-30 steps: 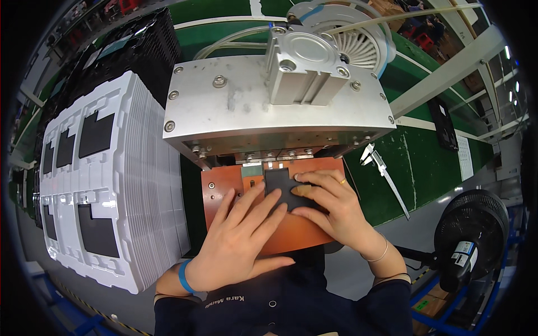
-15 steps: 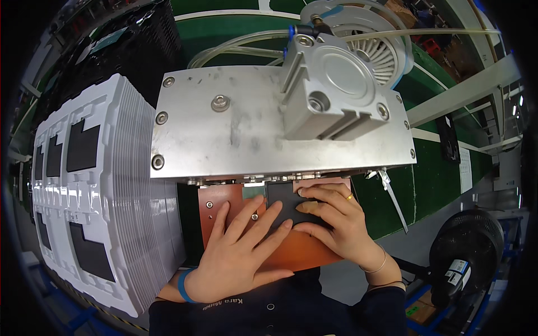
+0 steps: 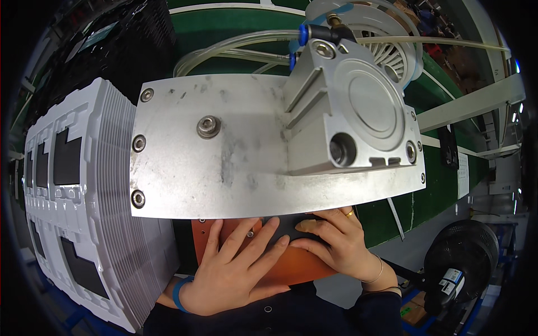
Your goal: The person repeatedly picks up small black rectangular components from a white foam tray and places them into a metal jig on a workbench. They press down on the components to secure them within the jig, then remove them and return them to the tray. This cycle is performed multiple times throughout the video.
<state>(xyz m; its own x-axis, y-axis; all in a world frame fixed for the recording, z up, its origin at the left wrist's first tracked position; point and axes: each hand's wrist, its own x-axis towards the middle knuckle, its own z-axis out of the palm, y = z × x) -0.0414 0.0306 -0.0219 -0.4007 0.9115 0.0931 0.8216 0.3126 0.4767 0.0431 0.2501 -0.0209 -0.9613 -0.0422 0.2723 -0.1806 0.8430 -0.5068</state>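
Note:
A dark grey flat piece lies on an orange plate at the front of a silver metal press. My left hand is open, its fingers spread flat over the plate, the index and middle fingertips at the piece's left side. On the other side my right hand curls its thumb and fingers onto the piece's right part, holding it. The press's top plate hides the piece's far end and some right fingertips.
At the left stands a tall stack of white plastic trays with dark cut pieces in them. Black crates rise behind it. A pneumatic cylinder with clear hoses tops the press. A white fan is behind; a black fan stands right.
The view has shifted, so the press looks larger and lower and covers more of the grey piece. Both hands keep nearly the same pose on the plate.

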